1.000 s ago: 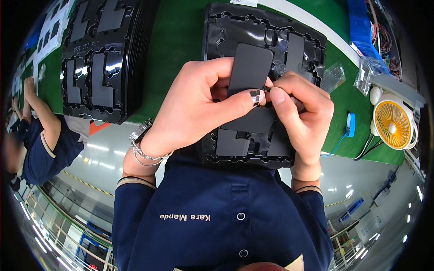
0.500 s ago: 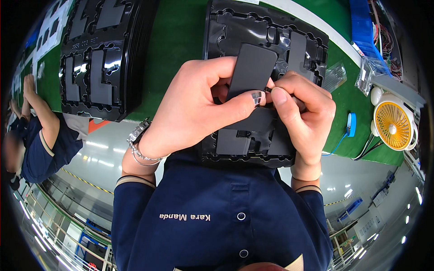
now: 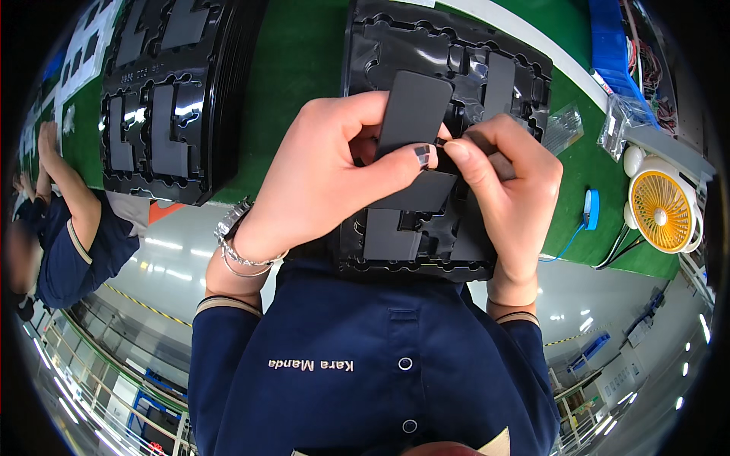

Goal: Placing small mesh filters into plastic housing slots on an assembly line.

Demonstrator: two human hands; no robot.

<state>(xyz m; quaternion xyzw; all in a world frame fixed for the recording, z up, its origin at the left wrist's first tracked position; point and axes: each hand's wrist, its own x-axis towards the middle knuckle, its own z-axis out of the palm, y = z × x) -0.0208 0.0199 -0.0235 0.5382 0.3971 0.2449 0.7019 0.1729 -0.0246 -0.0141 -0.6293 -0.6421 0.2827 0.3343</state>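
Observation:
Over the black plastic tray (image 3: 395, 53), my left hand (image 3: 323, 171) is closed round a flat matt black piece (image 3: 414, 114), thumb on its face and fingers behind. The piece is a long slab with rounded corners; a wider part shows below my thumb, so it looks L-shaped. At its right edge, my right hand (image 3: 517, 175) is closed in a pinch, with thumb and forefinger at a small dark tab (image 3: 441, 142). My fingers partly cover that tab. Similar flat black pieces (image 3: 392, 234) lie in the tray's moulded pockets.
On the left, a stack of black trays (image 3: 171, 114) holds more such pieces on the green mat (image 3: 281, 68). To the right are a clear plastic bag (image 3: 563, 129), a blue clip with a cord (image 3: 591, 209), a yellow-white fan (image 3: 660, 211) and a blue bin (image 3: 614, 53). A co-worker (image 3: 76, 220) is at far left.
My left hand has shifted slightly left with the black piece. My right fingertips have also moved a little left, and the small dark tab now shows more plainly between the hands.

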